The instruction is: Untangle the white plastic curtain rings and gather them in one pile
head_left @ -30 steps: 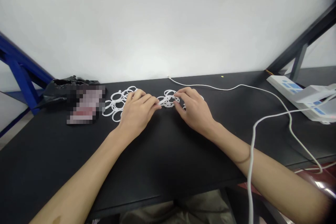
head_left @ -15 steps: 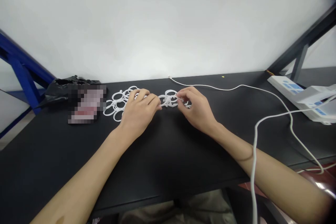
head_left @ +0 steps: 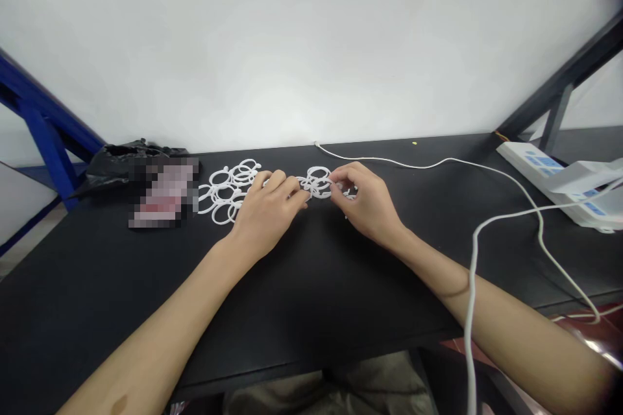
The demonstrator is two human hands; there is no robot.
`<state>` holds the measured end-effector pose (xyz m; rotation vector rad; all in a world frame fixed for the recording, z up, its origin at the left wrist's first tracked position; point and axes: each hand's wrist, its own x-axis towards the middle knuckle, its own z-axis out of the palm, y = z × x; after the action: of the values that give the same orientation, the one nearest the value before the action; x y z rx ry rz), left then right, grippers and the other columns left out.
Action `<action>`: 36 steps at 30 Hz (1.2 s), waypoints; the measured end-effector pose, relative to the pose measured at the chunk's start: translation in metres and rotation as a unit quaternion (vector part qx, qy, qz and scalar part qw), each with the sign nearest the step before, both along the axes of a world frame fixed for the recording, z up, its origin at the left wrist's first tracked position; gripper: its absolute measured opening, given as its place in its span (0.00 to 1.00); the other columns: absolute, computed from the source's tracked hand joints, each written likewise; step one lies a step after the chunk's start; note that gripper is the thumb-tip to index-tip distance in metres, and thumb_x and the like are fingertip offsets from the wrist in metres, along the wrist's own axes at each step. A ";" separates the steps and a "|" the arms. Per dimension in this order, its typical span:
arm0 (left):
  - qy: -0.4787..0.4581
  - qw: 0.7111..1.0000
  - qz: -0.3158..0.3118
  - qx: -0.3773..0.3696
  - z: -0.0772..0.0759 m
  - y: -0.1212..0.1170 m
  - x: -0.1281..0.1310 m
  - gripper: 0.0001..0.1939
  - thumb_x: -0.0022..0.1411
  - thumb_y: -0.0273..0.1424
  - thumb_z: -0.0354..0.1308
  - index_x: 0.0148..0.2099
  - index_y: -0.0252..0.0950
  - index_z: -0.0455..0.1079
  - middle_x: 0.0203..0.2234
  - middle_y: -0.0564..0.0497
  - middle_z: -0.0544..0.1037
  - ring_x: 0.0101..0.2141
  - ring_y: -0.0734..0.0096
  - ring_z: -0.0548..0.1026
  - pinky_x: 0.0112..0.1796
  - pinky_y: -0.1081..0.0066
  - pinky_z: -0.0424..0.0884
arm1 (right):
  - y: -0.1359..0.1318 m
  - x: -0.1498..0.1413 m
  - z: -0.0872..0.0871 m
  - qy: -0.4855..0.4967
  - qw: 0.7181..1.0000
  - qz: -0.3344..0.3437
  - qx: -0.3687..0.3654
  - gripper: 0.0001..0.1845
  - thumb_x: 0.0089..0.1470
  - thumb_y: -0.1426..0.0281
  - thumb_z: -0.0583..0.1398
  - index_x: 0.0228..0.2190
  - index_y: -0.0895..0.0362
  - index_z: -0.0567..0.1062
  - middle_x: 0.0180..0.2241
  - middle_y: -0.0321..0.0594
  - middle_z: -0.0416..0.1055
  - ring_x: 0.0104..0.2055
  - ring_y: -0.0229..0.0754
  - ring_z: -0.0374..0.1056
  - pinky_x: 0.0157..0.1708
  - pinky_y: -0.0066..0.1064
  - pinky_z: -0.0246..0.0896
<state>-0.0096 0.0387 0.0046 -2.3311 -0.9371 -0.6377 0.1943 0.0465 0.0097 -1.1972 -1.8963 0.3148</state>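
Several white plastic curtain rings (head_left: 225, 193), each with a small tab, lie in a loose pile on the black table. My left hand (head_left: 272, 211) rests palm down over the pile's right side, fingers bent and somewhat apart, hiding some rings. Just right of its fingertips is a smaller cluster of white rings (head_left: 318, 173), overlapping one another. The thumb and index finger of my right hand (head_left: 367, 201) pinch a ring at that cluster's right edge. More white pieces show partly through the gap in this hand.
A black plastic bag (head_left: 121, 159) and a pixelated object (head_left: 163, 198) lie at the left. One white cable (head_left: 389, 161) runs along the back; another cable (head_left: 472, 285) passes over my right forearm. A white device with blue labels (head_left: 549, 175) stands at right.
My left hand has slid a little to the right, uncovering more of the left pile. My right hand stays nearly in place, still pinching at the right cluster.
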 end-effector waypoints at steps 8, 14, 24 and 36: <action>-0.052 0.998 -0.024 -0.001 0.001 -0.001 0.002 0.07 0.67 0.26 0.55 0.37 0.38 0.73 0.30 0.49 0.74 0.32 0.64 0.63 0.35 0.63 0.60 | 0.004 0.001 -0.001 0.025 1.000 -0.008 -0.009 0.06 0.55 0.75 0.59 0.33 0.56 0.76 0.38 0.40 0.76 0.33 0.39 0.69 0.35 0.34 0.67; -0.092 0.995 -0.039 0.000 0.003 -0.003 0.003 0.05 0.67 0.26 0.56 0.39 0.37 0.73 0.30 0.49 0.74 0.31 0.65 0.62 0.33 0.65 0.61 | 0.007 0.004 -0.003 0.051 0.998 -0.017 -0.026 0.07 0.56 0.74 0.59 0.34 0.56 0.78 0.41 0.41 0.77 0.37 0.40 0.72 0.38 0.34 0.69; -0.105 0.994 -0.032 -0.019 0.003 -0.003 0.000 0.05 0.67 0.26 0.55 0.39 0.37 0.72 0.31 0.48 0.74 0.32 0.65 0.62 0.33 0.64 0.61 | 0.015 0.014 -0.003 -0.038 0.998 -0.056 0.010 0.07 0.56 0.73 0.58 0.32 0.55 0.77 0.39 0.40 0.77 0.36 0.41 0.71 0.38 0.36 0.67; -0.104 0.994 -0.042 0.005 0.003 -0.003 -0.001 0.03 0.66 0.27 0.57 0.40 0.35 0.73 0.31 0.48 0.75 0.32 0.65 0.64 0.34 0.64 0.64 | 0.006 0.012 -0.002 -0.182 0.976 -0.082 0.085 0.14 0.60 0.68 0.57 0.46 0.60 0.73 0.43 0.52 0.74 0.46 0.55 0.66 0.47 0.48 0.64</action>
<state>-0.0102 0.0358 0.0071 -2.3372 -0.9256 -0.9316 0.2060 0.0528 0.0078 -1.3518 -2.0647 -0.1662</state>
